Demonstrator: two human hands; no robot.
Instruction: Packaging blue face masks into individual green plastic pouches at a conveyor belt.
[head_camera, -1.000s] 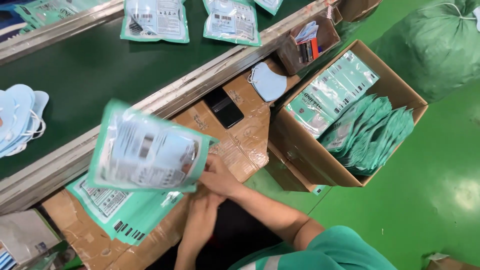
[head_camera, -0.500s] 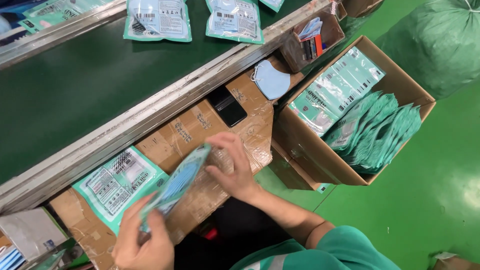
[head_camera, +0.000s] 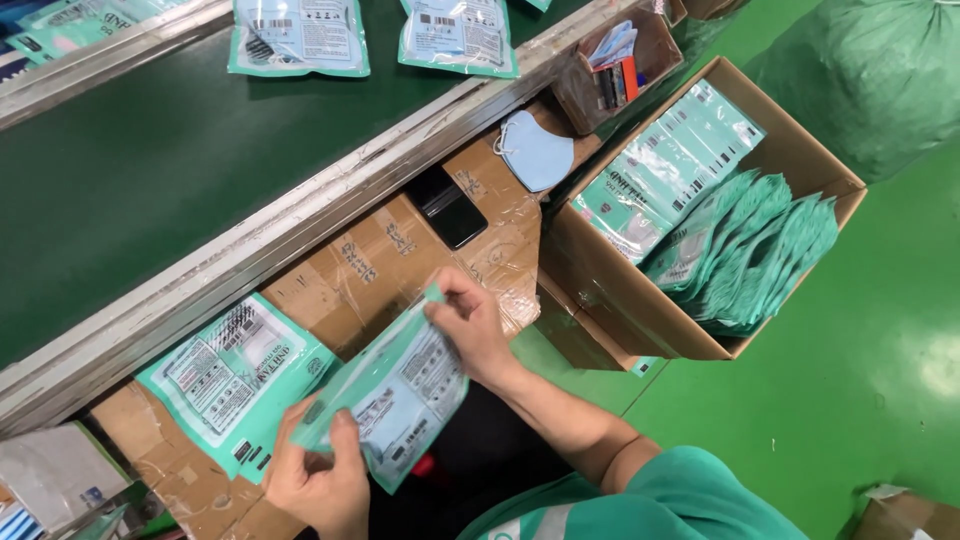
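Note:
I hold a flat teal and white mask pouch (head_camera: 400, 395) slanted over a taped cardboard surface (head_camera: 400, 255). My left hand (head_camera: 320, 480) pinches its lower left end. At its upper right corner, my right hand (head_camera: 472, 325) grips the pouch with thumb and fingers. Another pouch of the same kind (head_camera: 232, 375) lies flat on the cardboard just left of the held one.
A green conveyor belt (head_camera: 130, 160) runs behind the cardboard, carrying two pouches (head_camera: 300, 35) at the far side. A black phone (head_camera: 448, 205) and a blue face mask (head_camera: 535, 150) lie on the cardboard. A large open carton (head_camera: 800, 150) at right holds several teal pouches.
One second ago the pouch was raised, blurred, facing the camera. It has come down and turned edge-on, and both hands have spread apart to grip its two ends.

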